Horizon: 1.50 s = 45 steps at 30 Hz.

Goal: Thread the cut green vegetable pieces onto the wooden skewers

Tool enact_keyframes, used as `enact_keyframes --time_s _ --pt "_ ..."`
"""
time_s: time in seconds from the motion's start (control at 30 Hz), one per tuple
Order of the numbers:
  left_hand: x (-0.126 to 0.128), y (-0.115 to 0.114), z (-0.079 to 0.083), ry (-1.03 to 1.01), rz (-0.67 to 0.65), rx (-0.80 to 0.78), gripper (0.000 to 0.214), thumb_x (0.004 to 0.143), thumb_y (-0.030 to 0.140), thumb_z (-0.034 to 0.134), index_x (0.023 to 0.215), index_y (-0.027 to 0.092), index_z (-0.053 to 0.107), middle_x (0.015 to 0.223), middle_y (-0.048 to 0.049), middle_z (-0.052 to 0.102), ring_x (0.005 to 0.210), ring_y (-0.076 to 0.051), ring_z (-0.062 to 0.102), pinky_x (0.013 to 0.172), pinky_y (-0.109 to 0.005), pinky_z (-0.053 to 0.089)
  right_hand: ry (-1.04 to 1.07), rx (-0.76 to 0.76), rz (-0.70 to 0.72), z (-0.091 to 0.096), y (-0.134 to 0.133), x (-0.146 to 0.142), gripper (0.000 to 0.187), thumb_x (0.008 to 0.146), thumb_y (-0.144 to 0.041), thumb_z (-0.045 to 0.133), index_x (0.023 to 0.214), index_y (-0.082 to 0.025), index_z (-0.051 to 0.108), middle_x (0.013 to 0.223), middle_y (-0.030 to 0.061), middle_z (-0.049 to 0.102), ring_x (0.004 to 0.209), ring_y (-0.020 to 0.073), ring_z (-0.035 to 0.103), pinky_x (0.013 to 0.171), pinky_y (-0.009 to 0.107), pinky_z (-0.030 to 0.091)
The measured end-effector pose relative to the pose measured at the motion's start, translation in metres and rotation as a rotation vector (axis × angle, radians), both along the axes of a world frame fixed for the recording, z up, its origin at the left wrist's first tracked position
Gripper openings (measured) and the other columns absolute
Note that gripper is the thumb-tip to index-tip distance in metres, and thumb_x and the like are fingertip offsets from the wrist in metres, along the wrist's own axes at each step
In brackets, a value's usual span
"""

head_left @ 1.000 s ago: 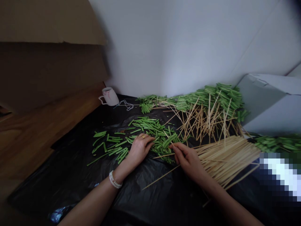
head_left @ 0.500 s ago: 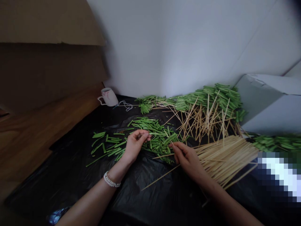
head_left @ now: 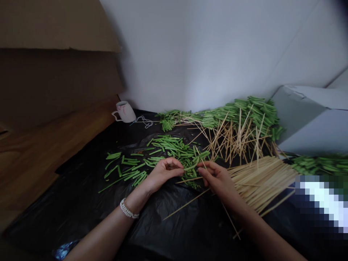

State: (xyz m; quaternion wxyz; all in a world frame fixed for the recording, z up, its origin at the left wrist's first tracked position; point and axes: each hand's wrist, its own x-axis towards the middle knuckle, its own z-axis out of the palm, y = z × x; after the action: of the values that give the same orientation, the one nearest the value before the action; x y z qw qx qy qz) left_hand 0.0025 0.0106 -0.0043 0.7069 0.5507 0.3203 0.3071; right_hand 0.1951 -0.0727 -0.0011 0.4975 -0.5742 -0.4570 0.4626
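Note:
My left hand (head_left: 164, 174), wearing a beaded bracelet on its wrist, is closed in a pinch on one end of a cut green bean piece (head_left: 190, 167). My right hand (head_left: 217, 177) grips a thin bamboo skewer (head_left: 230, 219), which slants from above the fingers down past the palm. The bean's far end lies close to the skewer's upper part; whether it is pierced cannot be made out. Under and behind both hands spreads a loose pile of cut green beans (head_left: 170, 143). A thick bundle of bare skewers (head_left: 261, 185) lies just right of my right hand.
Skewers threaded with green beans (head_left: 244, 112) are heaped along the white wall (head_left: 187, 54). A mug (head_left: 125, 111) and a tangled cord (head_left: 146, 122) sit at the back left. Black plastic sheeting (head_left: 152, 224) covers the surface. Cardboard (head_left: 59, 79) stands left, a white box (head_left: 312, 116) right.
My left hand has come down and right with the bean piece, closer to my right hand. The skewer in my right hand has turned, and its lower end now shows below the palm.

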Motion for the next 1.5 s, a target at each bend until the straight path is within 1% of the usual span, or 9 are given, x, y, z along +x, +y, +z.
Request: enact_keyframes --time_s 0.17,0.27,0.37,0.53,0.77,1.03,1.17,1.33,1.5 --pt "0.007 -0.012 0.000 0.123 -0.107 0.093 0.022 0.069 0.028 0.078 0.077 0.013 0.064 0.066 0.0018 0.062 0.058 -0.008 0.053 0.057 -0.020 0.040 0.078 -0.039 0.105 0.001 -0.003 -0.004 0.034 0.078 -0.051 0.065 0.083 -0.018 0.060 0.045 -0.0087 0.047 0.033 0.0044 0.031 0.033 0.019 0.019" --pt "0.009 -0.017 0.002 0.234 -0.134 0.238 0.021 0.073 0.032 0.075 0.074 0.013 0.064 0.060 0.0022 0.059 0.054 -0.008 0.049 0.052 -0.020 0.037 0.133 -0.018 0.139 0.003 -0.005 -0.006 0.032 0.079 -0.049 0.066 0.081 -0.018 0.059 0.053 -0.0079 0.050 0.035 0.0027 0.032 0.034 0.018 0.020" --pt "0.009 -0.020 0.004 0.326 -0.060 0.516 0.018 0.079 0.033 0.069 0.081 0.015 0.069 0.062 0.0010 0.062 0.054 -0.009 0.050 0.050 -0.021 0.036 0.222 0.000 0.164 0.006 -0.005 -0.008 0.031 0.081 -0.049 0.064 0.081 -0.019 0.055 0.050 -0.0111 0.042 0.034 0.0022 0.029 0.033 0.018 0.018" --pt "0.007 -0.019 0.003 0.245 0.061 0.890 0.017 0.088 0.020 0.060 0.100 0.021 0.071 0.086 -0.0030 0.071 0.078 -0.013 0.063 0.072 -0.025 0.048 0.272 -0.001 0.175 0.012 -0.003 -0.010 0.030 0.084 -0.049 0.059 0.080 -0.020 0.050 0.045 -0.0131 0.039 0.030 0.0025 0.027 0.031 0.018 0.014" --pt "0.006 -0.017 -0.005 0.231 0.040 1.169 0.036 0.090 0.007 0.053 0.118 0.026 0.064 0.103 -0.0038 0.065 0.093 -0.012 0.062 0.080 -0.023 0.049 0.282 -0.054 0.158 0.011 -0.001 -0.012 0.031 0.078 -0.046 0.065 0.085 -0.018 0.054 0.068 -0.0060 0.061 0.031 0.0006 0.033 0.031 0.018 0.019" --pt "0.005 -0.017 -0.009 0.441 0.082 1.415 0.029 0.089 0.017 0.058 0.117 0.021 0.062 0.088 -0.0025 0.064 0.077 -0.012 0.062 0.069 -0.022 0.049 0.182 -0.128 0.140 0.002 -0.001 -0.011 0.028 0.077 -0.045 0.064 0.079 -0.018 0.057 0.061 -0.0065 0.058 0.035 0.0027 0.033 0.034 0.019 0.021" --pt "0.005 -0.016 -0.011 0.484 0.102 1.452 0.016 0.091 0.023 0.057 0.104 0.017 0.064 0.085 -0.0029 0.064 0.072 -0.012 0.062 0.066 -0.022 0.049 0.069 -0.114 0.124 0.002 0.000 -0.013 0.022 0.078 -0.039 0.064 0.077 -0.018 0.057 0.061 -0.0065 0.056 0.040 0.0044 0.037 0.039 0.020 0.026" --pt "0.004 -0.018 -0.009 0.510 0.012 1.451 0.014 0.093 0.022 0.051 0.097 0.018 0.064 0.084 -0.0029 0.064 0.070 -0.013 0.061 0.064 -0.023 0.046 -0.087 0.030 0.178 0.000 -0.001 -0.010 0.023 0.082 -0.035 0.062 0.068 -0.018 0.054 0.060 -0.0047 0.053 0.056 0.0086 0.047 0.052 0.021 0.035" --pt "0.005 -0.022 0.005 0.441 -0.117 1.173 0.017 0.094 0.022 0.048 0.092 0.018 0.064 0.079 -0.0021 0.059 0.072 -0.013 0.057 0.065 -0.023 0.043 -0.088 0.078 0.302 0.004 -0.003 -0.003 0.027 0.086 -0.040 0.058 0.072 -0.018 0.054 0.062 -0.0046 0.052 0.059 0.0090 0.046 0.057 0.022 0.036"
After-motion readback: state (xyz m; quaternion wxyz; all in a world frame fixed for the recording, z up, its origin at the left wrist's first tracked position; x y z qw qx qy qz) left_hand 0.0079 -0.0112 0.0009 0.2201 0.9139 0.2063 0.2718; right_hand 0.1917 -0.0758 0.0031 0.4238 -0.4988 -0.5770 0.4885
